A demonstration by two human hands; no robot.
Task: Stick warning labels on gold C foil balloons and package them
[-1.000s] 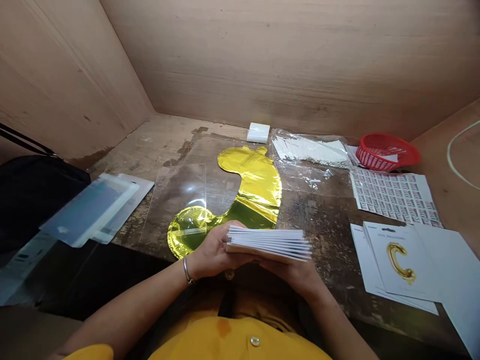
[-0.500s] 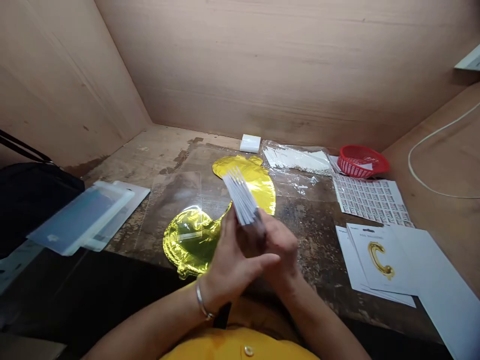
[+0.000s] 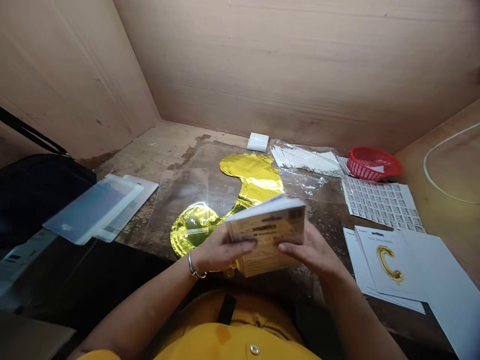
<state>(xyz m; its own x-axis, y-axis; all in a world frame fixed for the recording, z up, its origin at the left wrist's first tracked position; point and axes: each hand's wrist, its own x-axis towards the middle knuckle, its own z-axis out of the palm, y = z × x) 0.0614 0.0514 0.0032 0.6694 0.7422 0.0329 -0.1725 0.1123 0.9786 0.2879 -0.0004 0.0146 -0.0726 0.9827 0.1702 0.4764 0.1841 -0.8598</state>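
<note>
A thick stack of printed cards (image 3: 268, 235) is held in front of my body, tilted, with a hang slot showing on its front face. My left hand (image 3: 225, 249) grips its left side, thumb across the front. On the right side my right hand (image 3: 313, 247) holds it the same way, thumb on the face and fingers behind. Just beyond the stack lies a gold foil C-shaped balloon (image 3: 258, 180) on the dark table (image 3: 322, 215), its lower end partly behind my left hand.
Clear plastic sleeves (image 3: 90, 212) lie at left by a black bag (image 3: 41, 192). Rear right holds a packet of white strips (image 3: 305, 159), a red basket (image 3: 375, 162) and a sticker sheet (image 3: 382, 202). White cards picturing a gold C (image 3: 408, 265) lie at right.
The stack has turned from edge-on to showing its printed face and is lower and further right. My hands have moved apart to its two sides. The view has shifted slightly.
</note>
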